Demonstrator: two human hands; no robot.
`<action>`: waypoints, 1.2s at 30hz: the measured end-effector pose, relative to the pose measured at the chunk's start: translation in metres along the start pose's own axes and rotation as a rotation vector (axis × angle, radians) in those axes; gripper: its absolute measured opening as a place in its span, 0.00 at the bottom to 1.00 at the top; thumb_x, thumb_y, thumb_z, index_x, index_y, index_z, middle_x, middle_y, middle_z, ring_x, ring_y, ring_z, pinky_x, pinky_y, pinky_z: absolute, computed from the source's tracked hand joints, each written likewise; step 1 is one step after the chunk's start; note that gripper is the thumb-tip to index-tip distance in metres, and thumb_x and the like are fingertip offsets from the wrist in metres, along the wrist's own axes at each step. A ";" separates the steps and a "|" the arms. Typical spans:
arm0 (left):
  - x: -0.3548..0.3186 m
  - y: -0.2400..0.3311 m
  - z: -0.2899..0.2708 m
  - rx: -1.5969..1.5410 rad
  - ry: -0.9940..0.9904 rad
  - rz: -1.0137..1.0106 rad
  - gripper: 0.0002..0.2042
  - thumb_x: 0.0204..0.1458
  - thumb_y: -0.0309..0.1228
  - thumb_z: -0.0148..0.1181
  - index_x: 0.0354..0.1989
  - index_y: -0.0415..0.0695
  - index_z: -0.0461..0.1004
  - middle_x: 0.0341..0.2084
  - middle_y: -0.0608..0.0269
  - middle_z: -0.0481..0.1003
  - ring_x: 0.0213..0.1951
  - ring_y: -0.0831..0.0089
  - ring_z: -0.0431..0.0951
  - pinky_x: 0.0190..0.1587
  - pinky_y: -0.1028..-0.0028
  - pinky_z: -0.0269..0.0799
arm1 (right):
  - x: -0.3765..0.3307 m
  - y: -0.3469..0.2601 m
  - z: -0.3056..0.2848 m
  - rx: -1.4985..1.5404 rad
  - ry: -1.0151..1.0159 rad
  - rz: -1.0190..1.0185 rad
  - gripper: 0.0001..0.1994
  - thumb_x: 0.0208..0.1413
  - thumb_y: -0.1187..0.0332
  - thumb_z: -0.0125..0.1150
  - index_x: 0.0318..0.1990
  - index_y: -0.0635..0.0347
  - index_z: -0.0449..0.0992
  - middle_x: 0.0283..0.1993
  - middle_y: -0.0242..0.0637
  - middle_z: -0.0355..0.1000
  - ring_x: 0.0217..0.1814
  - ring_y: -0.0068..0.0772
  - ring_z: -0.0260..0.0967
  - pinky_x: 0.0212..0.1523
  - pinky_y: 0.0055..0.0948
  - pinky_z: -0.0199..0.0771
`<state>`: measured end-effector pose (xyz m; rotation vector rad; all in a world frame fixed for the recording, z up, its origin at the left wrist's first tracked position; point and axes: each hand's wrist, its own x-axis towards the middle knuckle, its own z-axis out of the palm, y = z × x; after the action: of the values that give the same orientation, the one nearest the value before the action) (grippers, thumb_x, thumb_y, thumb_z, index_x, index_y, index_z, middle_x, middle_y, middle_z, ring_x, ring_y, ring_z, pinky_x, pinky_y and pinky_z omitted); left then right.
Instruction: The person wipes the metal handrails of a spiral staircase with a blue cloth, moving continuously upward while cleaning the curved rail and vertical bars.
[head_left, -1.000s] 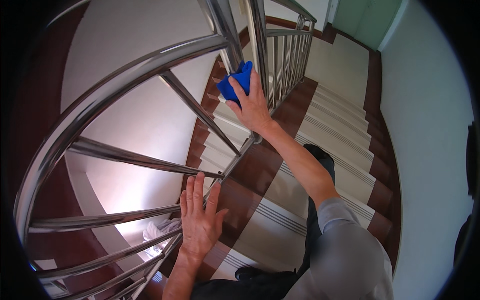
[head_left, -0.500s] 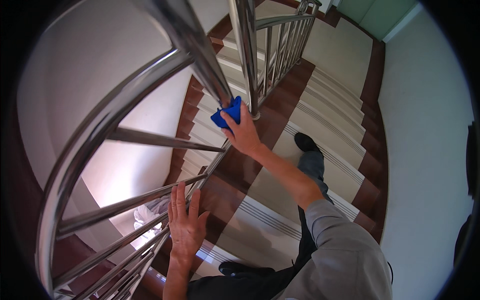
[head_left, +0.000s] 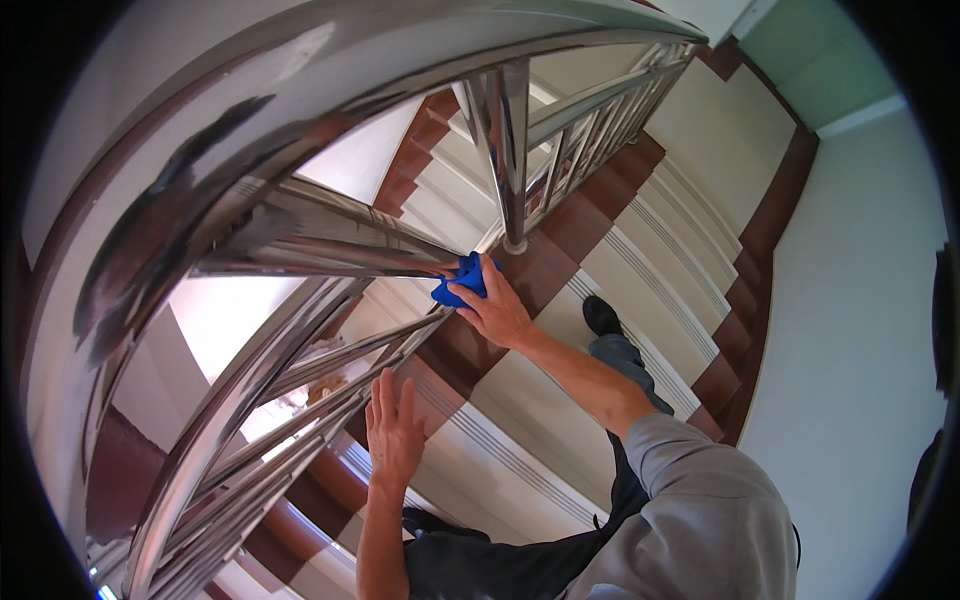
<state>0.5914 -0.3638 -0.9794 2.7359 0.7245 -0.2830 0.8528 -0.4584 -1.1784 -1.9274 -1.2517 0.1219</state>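
Nearest the camera, the left hand [head_left: 393,428] rises from the lower edge on a bare forearm, palm flat and fingers [head_left: 385,395] straight, close together and pointing up the picture; their tips reach the lower slanted rails of the polished stainless-steel stair railing [head_left: 290,345], though whether they press on the metal or only lie against it cannot be told. Just right of those fingers is the cream stair tread with dark grooved lines [head_left: 520,450], edged in reddish-brown. Farther out, the right hand [head_left: 497,308], on an arm in a grey long sleeve [head_left: 700,500], is closed on a small crumpled bright-blue cleaning cloth [head_left: 460,281]; the fingers curl over the cloth's upper side with the thumb below, pinching it. The cloth sits at the fingertips' left, pressed against the end of a slanted steel rail where that rail meets the edge of the steps. Just above and right of those fingertips stands the upright round steel post [head_left: 510,150], its base flange set on a reddish-brown step. Right of the hand, below the wrist, a black shoe [head_left: 601,315] rests on a cream tread. Beyond the post the steps [head_left: 680,200] climb away toward a pale green wall panel [head_left: 810,60], and the broad curved top handrail [head_left: 200,150] arcs overhead, far above both hands' fingers.
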 end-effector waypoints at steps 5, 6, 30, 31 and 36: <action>-0.001 0.014 0.020 -0.031 0.012 -0.133 0.37 0.54 0.24 0.76 0.75 0.44 0.68 0.80 0.40 0.57 0.77 0.35 0.61 0.73 0.42 0.65 | 0.002 0.012 -0.010 0.063 -0.108 -0.020 0.31 0.60 0.64 0.77 0.72 0.40 0.77 0.84 0.67 0.46 0.82 0.76 0.55 0.80 0.58 0.65; -0.002 0.019 0.025 -0.046 0.012 -0.164 0.38 0.54 0.24 0.76 0.75 0.44 0.68 0.80 0.41 0.57 0.78 0.36 0.61 0.74 0.43 0.65 | 0.003 0.014 -0.012 0.071 -0.127 -0.024 0.32 0.60 0.64 0.77 0.73 0.40 0.76 0.84 0.67 0.46 0.82 0.75 0.55 0.80 0.58 0.65; 0.092 0.143 0.000 -0.135 0.336 -0.199 0.43 0.49 0.27 0.81 0.77 0.46 0.67 0.81 0.40 0.58 0.79 0.37 0.61 0.75 0.42 0.62 | 0.012 0.036 -0.031 0.170 -0.295 -0.114 0.36 0.62 0.63 0.74 0.78 0.36 0.70 0.84 0.70 0.46 0.83 0.79 0.52 0.78 0.63 0.64; 0.098 0.142 0.008 -0.135 0.379 -0.176 0.44 0.49 0.27 0.81 0.77 0.46 0.67 0.81 0.39 0.58 0.79 0.37 0.61 0.75 0.42 0.62 | 0.012 0.037 -0.030 0.163 -0.283 -0.120 0.36 0.61 0.64 0.75 0.77 0.35 0.70 0.83 0.69 0.48 0.83 0.78 0.53 0.79 0.63 0.64; 0.120 0.117 0.055 -0.034 0.567 -0.074 0.38 0.58 0.40 0.76 0.77 0.46 0.67 0.81 0.38 0.58 0.80 0.36 0.59 0.77 0.35 0.56 | 0.011 0.054 -0.014 0.109 -0.243 -0.190 0.32 0.62 0.63 0.74 0.74 0.34 0.75 0.82 0.70 0.47 0.82 0.78 0.54 0.79 0.63 0.65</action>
<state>0.7467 -0.4251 -1.0352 2.7696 0.9536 0.5086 0.9037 -0.4670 -1.2020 -1.7284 -1.5489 0.3275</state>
